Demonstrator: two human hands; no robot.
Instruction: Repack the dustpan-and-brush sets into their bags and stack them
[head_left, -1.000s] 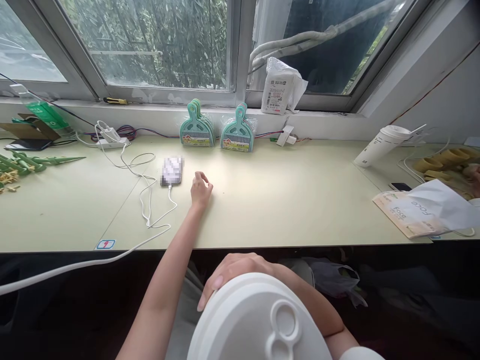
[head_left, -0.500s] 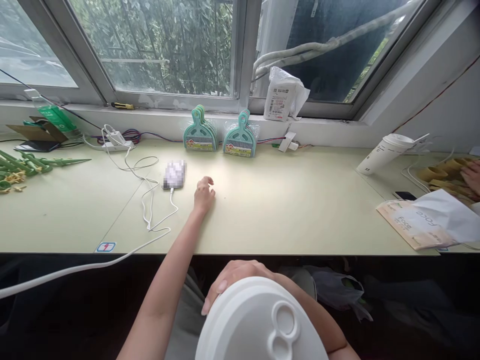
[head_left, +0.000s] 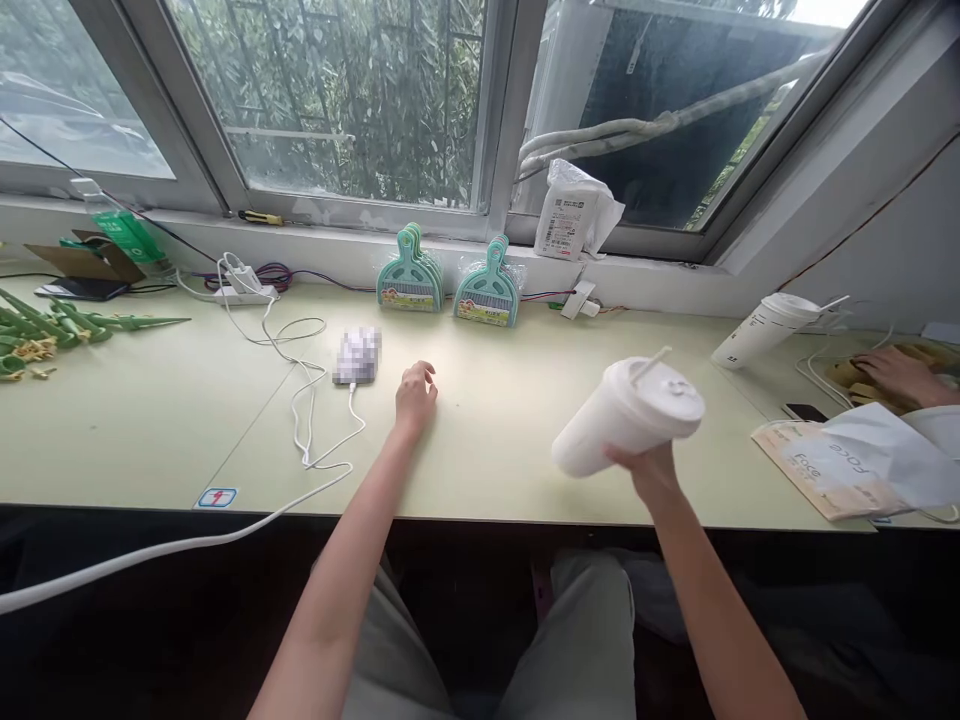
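Observation:
My right hand (head_left: 646,468) is wrapped round a white lidded drink cup (head_left: 600,430). A short straw sticks up from the cup's lid. The cup tilts to the right over the front half of the table; whether its base touches the tabletop I cannot tell. My left hand (head_left: 415,398) rests on the table with loosely bent fingers a little apart and nothing in them. Just left of it lies a phone (head_left: 357,356), its surface blurred out, with a white charging cable (head_left: 334,432) plugged into its lower end.
Two stacks of green mini dustpans (head_left: 410,275) stand at the back wall. At the right are another white cup (head_left: 765,330), a paper packet (head_left: 832,460) and another person's hand (head_left: 896,372). Green plant stalks (head_left: 67,325) lie at the far left. A power strip (head_left: 246,292) sits behind.
My right hand has carried the cup from close before the camera out over the table, to the right. The left hand stays on the table. The other person's hand has come further into view.

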